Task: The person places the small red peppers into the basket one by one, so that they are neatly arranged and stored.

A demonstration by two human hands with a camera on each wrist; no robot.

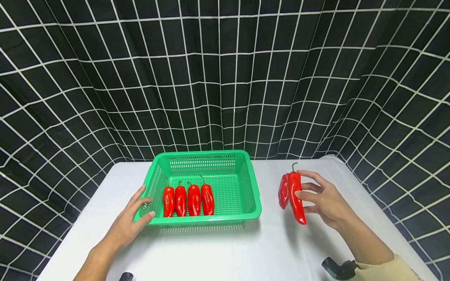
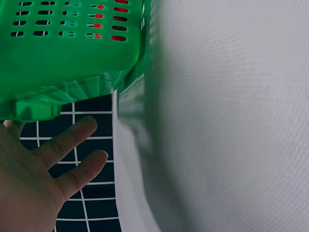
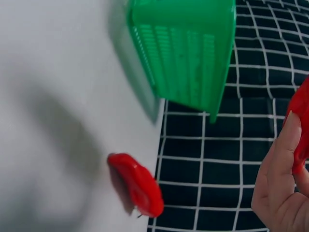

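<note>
My right hand holds a red pepper above the table, pinched between thumb and fingers, its stem pointing up. Just behind it, another red pepper lies on the white cloth, partly covered in the head view. On the left stands a green plastic basket with several red peppers in a row inside, stems toward the back. At the basket's left front corner is my left hand, its fingertips on the rim. The left wrist view shows two of its fingers straight and spread beside the basket.
A white cloth covers the table. Black curtains with a white grid hang behind and at both sides. A dark device is by the right wrist, and part of another dark object shows at the bottom edge.
</note>
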